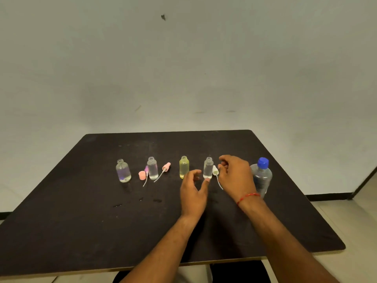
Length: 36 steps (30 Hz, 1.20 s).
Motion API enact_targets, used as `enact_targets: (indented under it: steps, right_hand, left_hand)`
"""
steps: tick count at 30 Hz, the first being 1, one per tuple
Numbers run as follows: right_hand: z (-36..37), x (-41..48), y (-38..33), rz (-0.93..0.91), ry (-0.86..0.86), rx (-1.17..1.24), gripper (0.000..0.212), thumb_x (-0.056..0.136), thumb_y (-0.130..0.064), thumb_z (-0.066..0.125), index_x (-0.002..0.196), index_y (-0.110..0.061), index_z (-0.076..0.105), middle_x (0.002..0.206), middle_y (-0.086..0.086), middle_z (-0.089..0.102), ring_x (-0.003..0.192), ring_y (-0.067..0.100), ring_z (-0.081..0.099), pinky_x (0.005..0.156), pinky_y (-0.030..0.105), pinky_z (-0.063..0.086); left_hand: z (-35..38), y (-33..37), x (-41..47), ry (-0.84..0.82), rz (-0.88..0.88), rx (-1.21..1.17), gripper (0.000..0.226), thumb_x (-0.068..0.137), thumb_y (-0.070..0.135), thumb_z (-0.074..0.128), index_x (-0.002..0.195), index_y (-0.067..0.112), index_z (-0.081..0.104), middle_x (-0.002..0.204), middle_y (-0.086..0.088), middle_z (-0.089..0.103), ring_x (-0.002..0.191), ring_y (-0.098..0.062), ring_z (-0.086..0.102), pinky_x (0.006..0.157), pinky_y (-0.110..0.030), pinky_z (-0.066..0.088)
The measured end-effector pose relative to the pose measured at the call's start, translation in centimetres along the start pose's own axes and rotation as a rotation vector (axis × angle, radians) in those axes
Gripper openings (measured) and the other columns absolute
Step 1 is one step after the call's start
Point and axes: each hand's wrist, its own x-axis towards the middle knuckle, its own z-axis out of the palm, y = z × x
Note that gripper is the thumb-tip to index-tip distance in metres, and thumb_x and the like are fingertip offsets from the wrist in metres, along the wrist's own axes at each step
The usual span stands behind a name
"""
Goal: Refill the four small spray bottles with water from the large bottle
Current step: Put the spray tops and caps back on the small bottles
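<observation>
Head view: four small spray bottles stand upright in a row across the dark table [81,221], each with an open neck. From the person's left they are a purple-tinted bottle [123,170], a clear bottle [152,168], a yellow bottle [184,167] and a second clear bottle [208,168]. A pink cap [141,175], a purple spray head [146,169] and a pink spray head [166,166] lie around the clear bottle. A white spray head [215,170] sits just right of the second clear bottle, its dip tube trailing toward the person.

The left hand [193,190] holds nothing. Its thumb and fingers are spread, with one fingertip [207,180] at the foot of the second clear bottle. The right hand [234,176] has its fingers curled just beside the white spray head; whether they pinch it cannot be told.

The large bottle [262,176] stands at the right end of the row with its blue cap [263,162] on. It is just beyond the right wrist and partly hidden by it. Its long axis is vertical, with the cap uppermost.

The right hand is the nearer one; the left hand would have to cross the row to reach it. The small bottles appear to hold liquid, though the levels are hard to read from here. Any pour requires the blue cap off first. Wet spots [157,200] mark the table in front of the row.
</observation>
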Motion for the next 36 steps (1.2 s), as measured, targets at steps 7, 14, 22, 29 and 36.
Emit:
enact_targets:
  steps: [7, 14, 22, 29, 36]
  right_hand:
    - [5.0, 4.3, 1.3, 0.199, -0.274, -0.318, 0.011, 0.091, -0.012, 0.055, 0.098, -0.007, 0.062, 0.107, 0.016, 0.065, 0.102, 0.037, 0.062, 0.074, 0.032, 0.045]
    - [6.9, 6.7, 3.2, 0.298, -0.364, -0.351, 0.02, 0.089, -0.02, 0.064, 0.104, -0.007, 0.064, 0.106, 0.017, 0.066, 0.099, 0.035, 0.064, 0.082, 0.038, 0.052]
    - [7.4, 7.5, 3.8, 0.336, -0.418, -0.299, 0.025, 0.079, -0.023, 0.074, 0.101, -0.01, 0.069, 0.102, 0.014, 0.068, 0.095, 0.032, 0.066, 0.083, 0.037, 0.056]
    - [6.0, 7.6, 3.0, 0.317, -0.231, -0.133, 0.022, 0.08, -0.012, 0.07, 0.102, -0.012, 0.073, 0.099, 0.011, 0.07, 0.094, 0.028, 0.066, 0.083, 0.034, 0.054]
    - [1.3, 8.3, 0.5, 0.253, 0.106, 0.424, 0.026, 0.08, -0.009, 0.073, 0.105, -0.02, 0.072, 0.087, -0.008, 0.07, 0.083, 0.006, 0.067, 0.079, 0.024, 0.055]
  left_hand:
    - [1.2, -2.3, 2.7, -0.116, -0.133, 0.129, 0.055, 0.092, 0.021, 0.071, 0.143, 0.015, 0.052, 0.143, 0.001, 0.057, 0.133, -0.013, 0.051, 0.111, -0.03, 0.042]
    - [3.0, -2.1, 4.4, -0.152, -0.06, 0.042, 0.038, 0.086, 0.017, 0.073, 0.107, 0.042, 0.055, 0.101, 0.038, 0.062, 0.097, 0.014, 0.06, 0.082, -0.01, 0.048]
    - [3.8, -2.6, 5.3, -0.143, -0.06, 0.012, 0.031, 0.089, 0.014, 0.073, 0.114, 0.028, 0.065, 0.102, 0.018, 0.069, 0.097, 0.004, 0.064, 0.088, -0.03, 0.056]
    - [3.2, -2.6, 5.3, -0.142, -0.038, 0.09, 0.029, 0.089, 0.021, 0.074, 0.115, 0.026, 0.065, 0.104, 0.015, 0.069, 0.096, 0.002, 0.064, 0.086, -0.025, 0.055]
    - [2.3, -1.8, 4.8, -0.116, -0.005, 0.127, 0.027, 0.087, 0.027, 0.076, 0.111, 0.033, 0.063, 0.097, 0.023, 0.066, 0.093, 0.014, 0.06, 0.078, -0.009, 0.048]
